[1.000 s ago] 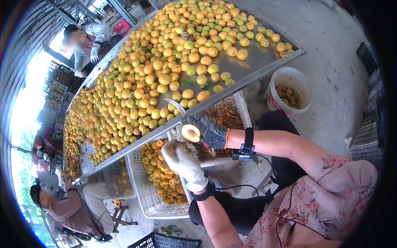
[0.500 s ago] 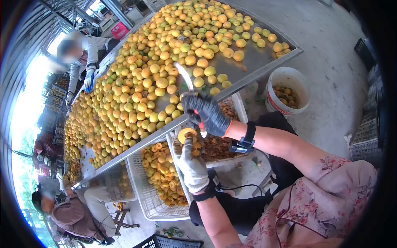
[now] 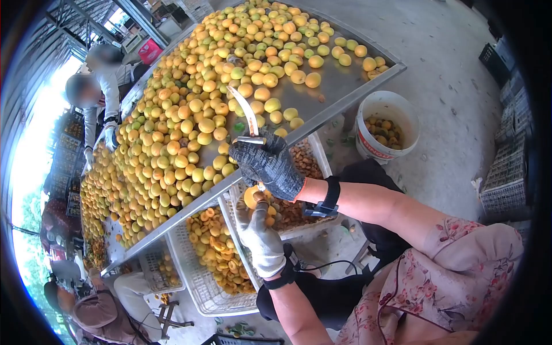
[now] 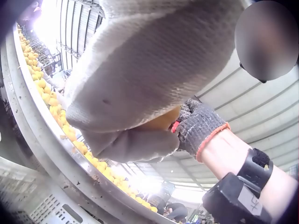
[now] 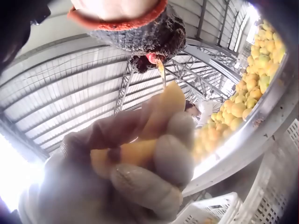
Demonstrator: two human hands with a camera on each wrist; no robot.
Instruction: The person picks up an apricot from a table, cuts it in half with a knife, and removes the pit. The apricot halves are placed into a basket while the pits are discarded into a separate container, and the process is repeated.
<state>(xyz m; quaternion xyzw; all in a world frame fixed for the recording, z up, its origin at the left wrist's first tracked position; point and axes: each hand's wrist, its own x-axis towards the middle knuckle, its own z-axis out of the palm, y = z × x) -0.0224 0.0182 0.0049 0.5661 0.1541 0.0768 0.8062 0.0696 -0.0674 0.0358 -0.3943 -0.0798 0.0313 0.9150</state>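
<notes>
My left hand, in a white glove, grips a cut apricot between thumb and fingers. The right wrist view shows the orange flesh standing up from the gloved fingers. Just above it, my right hand in a dark grey knit glove holds a knife with a curved blade pointing up and away. From the lower side of that fist a red part with a thin metal tip comes down right at the apricot. The fist hides the handle's middle.
Many whole apricots cover the metal table. Below its edge stand a white crate of apricot halves and another crate of pits. A white bucket holds fruit. Two other people are at the left.
The left hand has come from over the halves crate to below the right hand, and the cut apricot is now in it. The right hand rose, turning the blade upward, then shifted left.
</notes>
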